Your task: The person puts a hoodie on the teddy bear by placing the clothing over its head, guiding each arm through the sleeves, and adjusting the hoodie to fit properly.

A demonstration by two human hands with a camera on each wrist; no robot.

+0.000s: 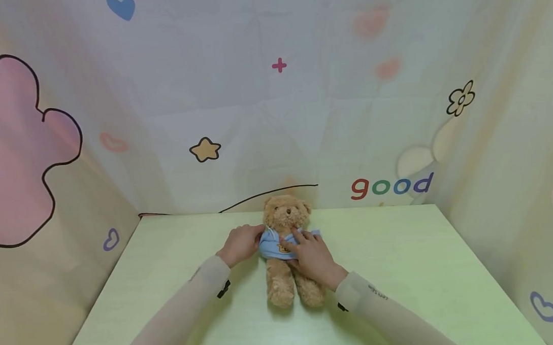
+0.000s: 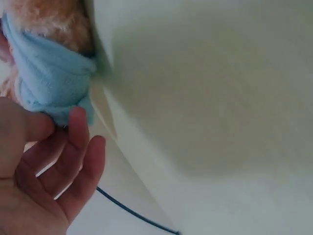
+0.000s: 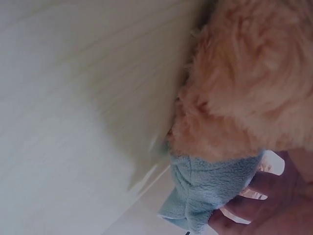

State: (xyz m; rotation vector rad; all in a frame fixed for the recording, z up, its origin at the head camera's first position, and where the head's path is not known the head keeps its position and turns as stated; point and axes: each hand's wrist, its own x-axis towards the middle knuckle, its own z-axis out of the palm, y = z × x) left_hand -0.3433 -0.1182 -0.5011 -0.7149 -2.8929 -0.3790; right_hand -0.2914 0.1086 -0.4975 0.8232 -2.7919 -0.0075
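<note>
A brown teddy bear (image 1: pixel 281 286) in a light blue hooded top (image 1: pixel 271 248) lies face up on the table, head away from me. My left hand (image 1: pixel 242 243) is at the bear's left side in the head view. In the left wrist view its thumb and finger pinch the edge of the blue cloth (image 2: pixel 54 78) around the arm. My right hand (image 1: pixel 313 257) lies across the bear's chest and belly, fingers spread on the top. The right wrist view shows its fingers (image 3: pixel 244 208) against the cloth, beside the fur (image 3: pixel 254 83). The bear's arms are mostly hidden.
The pale green table (image 1: pixel 389 270) ends at a printed curtain (image 1: pixel 237 92) at the back, with more printed cloth on both sides. The bear's head lies close to the table's back edge.
</note>
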